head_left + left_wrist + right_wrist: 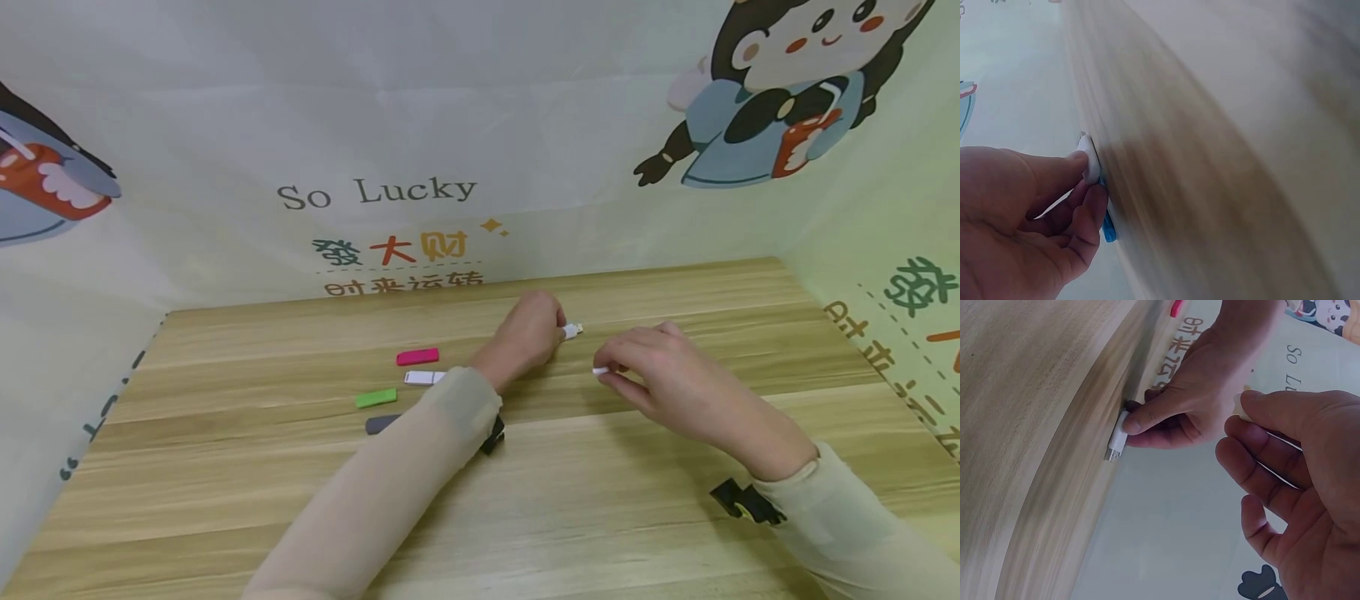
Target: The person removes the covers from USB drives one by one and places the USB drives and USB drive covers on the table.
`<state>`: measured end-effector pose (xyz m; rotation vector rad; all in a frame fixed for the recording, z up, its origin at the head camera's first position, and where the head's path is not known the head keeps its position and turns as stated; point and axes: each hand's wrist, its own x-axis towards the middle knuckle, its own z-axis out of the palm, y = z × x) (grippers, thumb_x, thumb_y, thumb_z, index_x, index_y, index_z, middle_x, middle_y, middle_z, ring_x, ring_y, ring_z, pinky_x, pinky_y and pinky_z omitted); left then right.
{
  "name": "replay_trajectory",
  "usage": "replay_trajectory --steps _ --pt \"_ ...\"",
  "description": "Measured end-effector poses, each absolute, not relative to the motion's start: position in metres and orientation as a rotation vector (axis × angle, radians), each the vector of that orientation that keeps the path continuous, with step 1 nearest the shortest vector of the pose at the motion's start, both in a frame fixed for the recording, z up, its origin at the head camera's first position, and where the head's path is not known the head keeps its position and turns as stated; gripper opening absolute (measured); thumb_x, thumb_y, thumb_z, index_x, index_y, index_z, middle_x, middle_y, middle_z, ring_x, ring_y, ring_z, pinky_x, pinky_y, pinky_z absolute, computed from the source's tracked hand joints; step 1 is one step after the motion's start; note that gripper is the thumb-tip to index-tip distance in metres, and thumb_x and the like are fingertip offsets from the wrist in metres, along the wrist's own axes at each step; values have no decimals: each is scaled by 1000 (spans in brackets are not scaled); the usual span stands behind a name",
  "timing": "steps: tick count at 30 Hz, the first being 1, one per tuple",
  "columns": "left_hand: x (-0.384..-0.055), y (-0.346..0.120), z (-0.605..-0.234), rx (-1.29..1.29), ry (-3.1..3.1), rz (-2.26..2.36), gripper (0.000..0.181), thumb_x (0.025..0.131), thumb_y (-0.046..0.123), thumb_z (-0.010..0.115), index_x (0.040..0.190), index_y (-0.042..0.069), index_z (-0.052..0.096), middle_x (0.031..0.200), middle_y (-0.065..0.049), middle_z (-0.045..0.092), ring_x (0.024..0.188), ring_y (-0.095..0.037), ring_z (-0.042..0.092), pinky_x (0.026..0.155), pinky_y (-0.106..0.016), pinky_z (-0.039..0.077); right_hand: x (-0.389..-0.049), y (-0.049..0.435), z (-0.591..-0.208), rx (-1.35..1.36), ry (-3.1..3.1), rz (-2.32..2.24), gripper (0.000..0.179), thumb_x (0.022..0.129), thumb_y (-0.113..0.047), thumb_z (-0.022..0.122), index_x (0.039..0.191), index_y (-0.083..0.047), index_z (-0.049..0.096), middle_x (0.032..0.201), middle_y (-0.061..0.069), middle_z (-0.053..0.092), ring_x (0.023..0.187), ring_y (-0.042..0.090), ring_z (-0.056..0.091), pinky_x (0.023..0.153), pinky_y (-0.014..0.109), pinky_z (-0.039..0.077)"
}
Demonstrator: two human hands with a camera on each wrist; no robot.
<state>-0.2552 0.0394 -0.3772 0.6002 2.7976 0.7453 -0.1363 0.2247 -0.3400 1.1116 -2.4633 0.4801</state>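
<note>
Your left hand pinches white USB stick toward table's far side, right hand small white piece nearby, head view; pink stick, green stick further left. Left wrist view: blue piece just beside your fingertips. Right wrist view: metal plug bare, your right hand's outer fingers loosely bent.

Wood-grain tabletop w/ pale printed backdrop behind & along both sides. Center bkgd: "So Lucky" txt, multicolor Chinese chars + orange sparkles below, then brown chars partly cut off at tbl edge. Upper R: cartoon fig. w/ blue dress, dark bow, red cup; similar fig. cropped far L.
</note>
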Motion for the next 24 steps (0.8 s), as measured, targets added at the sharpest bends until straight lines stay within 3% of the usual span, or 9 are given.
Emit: replay_trajectory --steps 14,24 --pt "-256 41 -380 574 2821 648 16 105 13 69 115 6 78 113 -4 75 94 -14 65 83 -27 56 -138 223 -339 1087 -2524 477 17 88 -3 85 100 -11 75 97 -3 77 86 14 70 77 40 44" --pt "-255 39 -378 569 2830 658 13 105 14 69 110 7 78 109 -3 73 90 -15 64 79 -27 55 -145 224 -340 1031 -2610 463 12 92 -5 83 100 -12 76 96 -3 76 84 14 68 76 41 43"
